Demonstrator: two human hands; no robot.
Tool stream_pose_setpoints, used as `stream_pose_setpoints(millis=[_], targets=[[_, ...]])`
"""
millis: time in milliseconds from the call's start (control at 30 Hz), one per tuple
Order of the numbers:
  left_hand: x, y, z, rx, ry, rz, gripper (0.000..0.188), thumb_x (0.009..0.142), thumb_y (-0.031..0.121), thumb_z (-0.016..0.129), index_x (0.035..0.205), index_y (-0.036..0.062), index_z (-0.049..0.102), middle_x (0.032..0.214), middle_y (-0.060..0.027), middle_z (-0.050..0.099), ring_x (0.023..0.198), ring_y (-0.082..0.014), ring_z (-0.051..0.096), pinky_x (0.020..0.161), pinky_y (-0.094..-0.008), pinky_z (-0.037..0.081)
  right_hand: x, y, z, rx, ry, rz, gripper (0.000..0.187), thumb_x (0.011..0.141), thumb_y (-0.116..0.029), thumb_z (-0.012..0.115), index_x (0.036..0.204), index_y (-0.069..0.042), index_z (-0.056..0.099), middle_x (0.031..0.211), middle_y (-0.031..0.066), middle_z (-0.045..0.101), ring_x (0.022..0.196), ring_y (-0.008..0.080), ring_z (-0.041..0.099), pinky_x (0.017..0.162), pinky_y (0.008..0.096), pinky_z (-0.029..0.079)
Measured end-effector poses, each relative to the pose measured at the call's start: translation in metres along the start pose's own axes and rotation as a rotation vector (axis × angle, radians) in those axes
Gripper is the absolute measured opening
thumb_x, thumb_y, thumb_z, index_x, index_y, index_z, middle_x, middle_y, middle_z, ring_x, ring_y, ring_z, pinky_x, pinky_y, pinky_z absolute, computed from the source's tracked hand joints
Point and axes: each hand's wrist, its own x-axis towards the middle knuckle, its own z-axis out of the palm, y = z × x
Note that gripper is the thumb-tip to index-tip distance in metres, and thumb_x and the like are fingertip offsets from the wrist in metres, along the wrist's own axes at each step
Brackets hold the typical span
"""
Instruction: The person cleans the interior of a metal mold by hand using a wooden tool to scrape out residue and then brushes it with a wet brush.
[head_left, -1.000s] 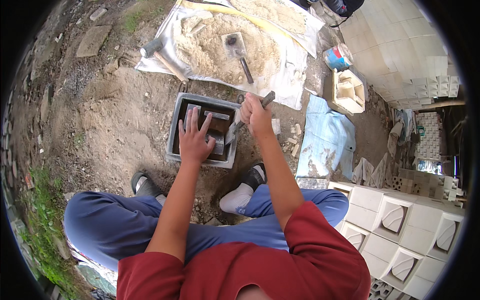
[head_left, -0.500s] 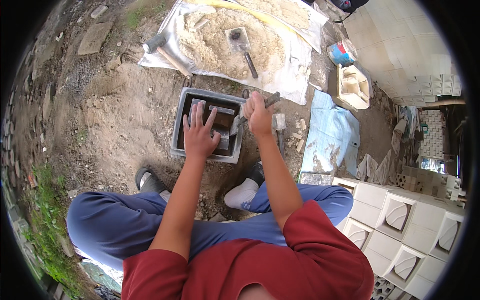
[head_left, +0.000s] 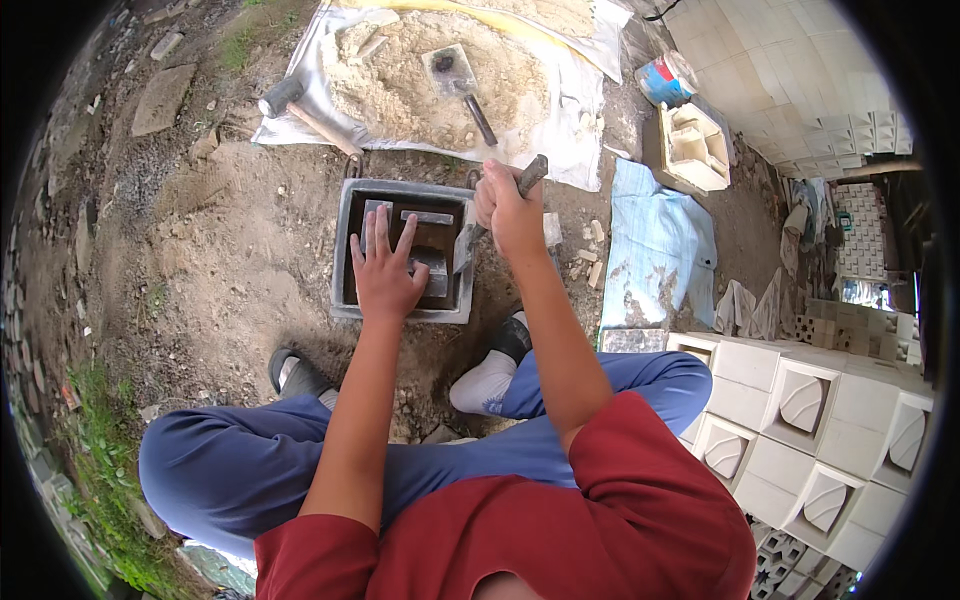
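Note:
A square dark metal mould (head_left: 402,317) sits on the dirt in front of me, with raised metal blocks (head_left: 427,217) inside it. My left hand (head_left: 388,280) lies over the mould with its fingers spread, palm down on or just above the inner blocks; the palm's contact is hidden. In my closed right hand (head_left: 508,215) is a trowel (head_left: 464,250), held by its handle. The trowel's blade points down along the inside of the mould's right wall.
Beyond the mould, pale powder (head_left: 400,95) lies on a white sheet with a square, dark-handled tool (head_left: 449,72). A mallet (head_left: 320,128) rests at the sheet's left edge. To the right are a blue sack (head_left: 650,240), a cream block (head_left: 695,150), a bucket (head_left: 665,80) and stacked pale blocks (head_left: 780,420).
The view has shifted, so the mould and sheet appear farther left. My right hand with the trowel has tilted slightly; my left hand stays spread over the mould.

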Motion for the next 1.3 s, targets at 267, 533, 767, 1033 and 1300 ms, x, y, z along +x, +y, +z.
stream_pose_setpoints(millis=[267, 533, 767, 1033, 1300], targets=[[-0.003, 0.002, -0.002, 0.051, -0.061, -0.002, 0.081, 0.079, 0.033, 0.066, 0.156, 0.0324, 0.042, 0.168, -0.0137, 0.024, 0.156, -0.0314, 0.021, 0.123, -0.0576, 0.019, -0.032, 0.02, -0.006, 0.003, -0.051, -0.007, 0.045, 0.105, -0.019, 0.055, 0.062, -0.009, 0.045, 0.055, -0.0075, 0.04, 0.051, 0.0031, 0.035, 0.047, 0.0253, 0.026], [0.0, 0.009, 0.001, 0.069, -0.069, 0.018, 0.078, 0.082, 0.033, 0.064, 0.157, 0.0312, 0.041, 0.168, -0.0128, 0.023, 0.156, -0.0324, 0.02, 0.124, -0.0568, 0.019, -0.048, 0.031, -0.012, -0.121, 0.024, -0.023, 0.045, 0.102, -0.022, 0.058, 0.062, -0.004, 0.051, 0.057, -0.0051, 0.046, 0.055, 0.0046, 0.039, 0.05, 0.0304, 0.031], [0.006, 0.017, 0.003, 0.036, 0.004, 0.042, 0.079, 0.079, 0.033, 0.064, 0.156, 0.0305, 0.043, 0.167, -0.0148, 0.026, 0.155, -0.0331, 0.022, 0.122, -0.0593, 0.02, -0.066, 0.054, -0.03, -0.159, -0.001, -0.077, 0.047, 0.104, -0.021, 0.055, 0.06, -0.005, 0.05, 0.056, -0.0053, 0.045, 0.055, 0.004, 0.037, 0.05, 0.0291, 0.028], [0.002, 0.012, 0.004, 0.028, -0.013, 0.036, 0.078, 0.08, 0.034, 0.062, 0.156, 0.0305, 0.043, 0.167, -0.0152, 0.025, 0.156, -0.0337, 0.022, 0.123, -0.0597, 0.018, -0.072, 0.042, -0.005, -0.236, 0.082, -0.164, 0.048, 0.105, -0.021, 0.054, 0.061, -0.003, 0.049, 0.055, -0.0042, 0.043, 0.055, 0.0053, 0.036, 0.049, 0.0311, 0.028], [0.002, 0.011, 0.006, 0.02, -0.028, 0.017, 0.078, 0.081, 0.033, 0.061, 0.156, 0.0318, 0.042, 0.167, -0.0152, 0.025, 0.156, -0.0336, 0.021, 0.123, -0.0596, 0.018, -0.06, 0.049, -0.017, 0.069, 0.107, -0.03, 0.042, 0.106, -0.02, 0.054, 0.066, -0.008, 0.049, 0.06, -0.0082, 0.041, 0.052, 0.0014, 0.033, 0.048, 0.0239, 0.023]])
